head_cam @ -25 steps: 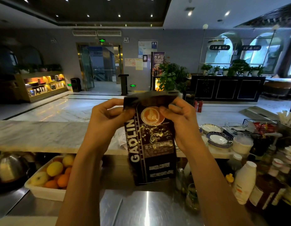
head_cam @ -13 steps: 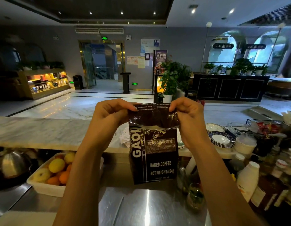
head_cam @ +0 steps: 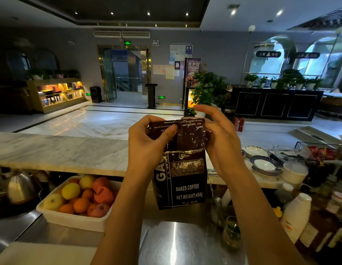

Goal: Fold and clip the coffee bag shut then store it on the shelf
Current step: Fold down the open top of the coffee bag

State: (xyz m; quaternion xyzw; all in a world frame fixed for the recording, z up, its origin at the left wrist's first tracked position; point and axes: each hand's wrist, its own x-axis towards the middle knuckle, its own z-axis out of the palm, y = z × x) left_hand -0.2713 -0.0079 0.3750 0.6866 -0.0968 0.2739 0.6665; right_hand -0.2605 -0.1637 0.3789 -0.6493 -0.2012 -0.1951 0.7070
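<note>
A dark brown coffee bag (head_cam: pixel 186 180) with white lettering is held upright in the air above a steel counter. Its top part is folded down toward me over the front, showing the printed back side. My left hand (head_cam: pixel 147 144) pinches the fold's left side, thumb pressed on the flap. My right hand (head_cam: pixel 220 142) holds the right side of the fold, index finger raised. No clip is visible.
A white tub of fruit (head_cam: pixel 78 199) sits at lower left beside a kettle (head_cam: pixel 21 188). Stacked plates (head_cam: pixel 266 165), bottles (head_cam: pixel 296 215) and a glass (head_cam: pixel 231 232) crowd the right. A marble bar top (head_cam: pixel 61 150) runs behind the bag. A lit display shelf (head_cam: pixel 59 94) stands far left.
The top of the bag has been folded further down over the front, covering the cup logo. Both hands moved to the fold's sides and hold it pressed.
</note>
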